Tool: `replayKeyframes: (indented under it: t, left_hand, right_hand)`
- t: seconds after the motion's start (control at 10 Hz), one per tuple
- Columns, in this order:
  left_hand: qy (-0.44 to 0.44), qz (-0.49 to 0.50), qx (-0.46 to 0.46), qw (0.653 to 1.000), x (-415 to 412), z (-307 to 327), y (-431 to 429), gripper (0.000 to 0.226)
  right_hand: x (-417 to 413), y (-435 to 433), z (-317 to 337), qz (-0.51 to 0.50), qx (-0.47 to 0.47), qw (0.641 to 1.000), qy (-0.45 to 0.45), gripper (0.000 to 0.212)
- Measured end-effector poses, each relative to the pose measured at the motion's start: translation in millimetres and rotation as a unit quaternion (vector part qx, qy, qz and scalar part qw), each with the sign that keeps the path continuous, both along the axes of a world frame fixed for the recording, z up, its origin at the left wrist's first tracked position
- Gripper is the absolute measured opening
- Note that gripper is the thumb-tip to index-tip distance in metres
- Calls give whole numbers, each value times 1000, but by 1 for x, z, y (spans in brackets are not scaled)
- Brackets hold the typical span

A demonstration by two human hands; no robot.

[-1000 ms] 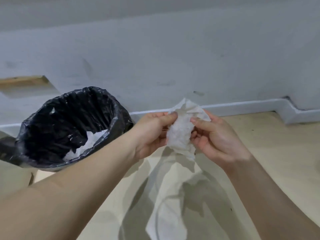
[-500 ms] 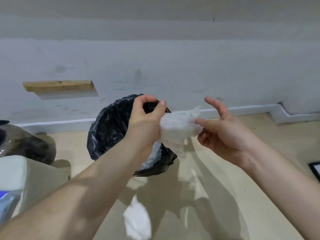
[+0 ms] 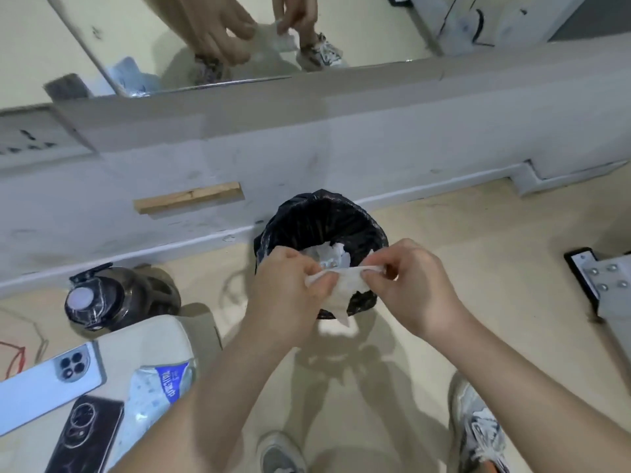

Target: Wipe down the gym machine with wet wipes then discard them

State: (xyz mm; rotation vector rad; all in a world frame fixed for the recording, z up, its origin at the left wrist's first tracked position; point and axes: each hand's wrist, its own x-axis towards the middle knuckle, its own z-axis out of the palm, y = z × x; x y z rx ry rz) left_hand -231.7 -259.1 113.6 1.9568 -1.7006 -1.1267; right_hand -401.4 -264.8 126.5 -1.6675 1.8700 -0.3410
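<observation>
A crumpled white wet wipe [image 3: 343,288] is stretched between both my hands, above the near rim of a small bin lined with a black bag [image 3: 319,216]. My left hand [image 3: 290,291] pinches the wipe's left end. My right hand [image 3: 413,285] pinches its right end between thumb and fingers. Other used white wipes [image 3: 333,256] lie inside the bin. A pack of wet wipes [image 3: 160,390] lies on a pale padded surface at the lower left.
Two phones, one light [image 3: 51,384] and one dark [image 3: 85,435], lie by the pack. A dark water jug [image 3: 112,298] stands on the floor at left. A wall mirror [image 3: 239,35] is above. A metal machine foot [image 3: 601,281] sits at right. My shoes [image 3: 478,428] are below.
The view has swung downward and now looks into the bin from above. Both hands have moved over the bin's near rim, and my right hand has closed its fingers on the wipe.
</observation>
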Motion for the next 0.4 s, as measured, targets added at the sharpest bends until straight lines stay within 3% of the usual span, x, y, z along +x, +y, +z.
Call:
replayKeyframes:
  t: [0.1, 0.2, 0.3, 0.4]
  left_hand:
    - [11, 57, 21, 998, -1, -12, -13, 21]
    - [59, 115, 50, 990, -7, -36, -31, 12]
    - [42, 66, 132, 988, -14, -49, -44, 30]
    - [65, 63, 213, 973, -17, -52, -37, 66]
  right_hand:
    - [12, 1, -11, -41, 7, 999, -17, 20]
    - [21, 5, -10, -24, 85, 990, -111, 40]
    - [20, 20, 2, -57, 105, 981, -154, 50]
    - [14, 34, 13, -176, 130, 945, -244, 51]
